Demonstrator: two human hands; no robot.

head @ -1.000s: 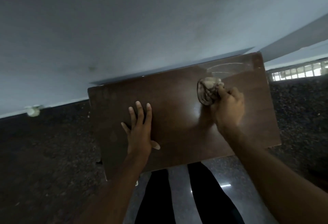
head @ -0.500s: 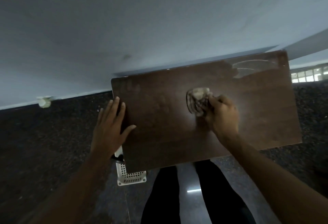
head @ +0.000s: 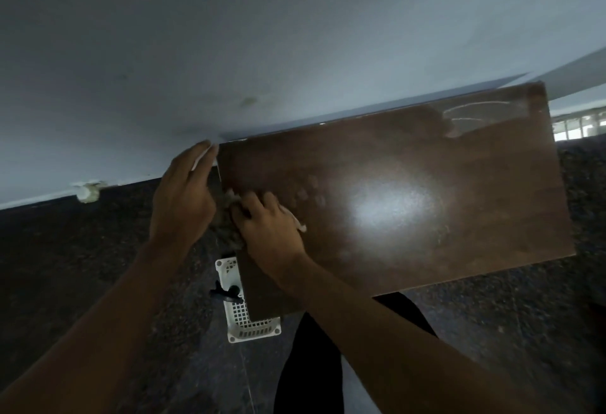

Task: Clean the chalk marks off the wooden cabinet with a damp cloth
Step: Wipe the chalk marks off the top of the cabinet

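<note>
- Pale wall behind wooden cabinet (head: 426,203); chalk marks (head: 475,110) at far right corner;
- right hand (head: 265,226) curls fingers round cloth (head: 229,197) at left edge;
- left hand (head: 183,197) just beside, fingers straight

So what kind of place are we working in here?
Looks like a plain indoor room, possibly a home or hallway: a pale painted wall, dark speckled stone floor, and a wooden cabinet standing by the wall with a white plastic basket beside it.

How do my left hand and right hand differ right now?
The left hand has its fingers stretched out; the right hand curls round the cloth. The left hand is beside the left edge of the cabinet; the right hand is on its top. Both are near that edge.
</note>
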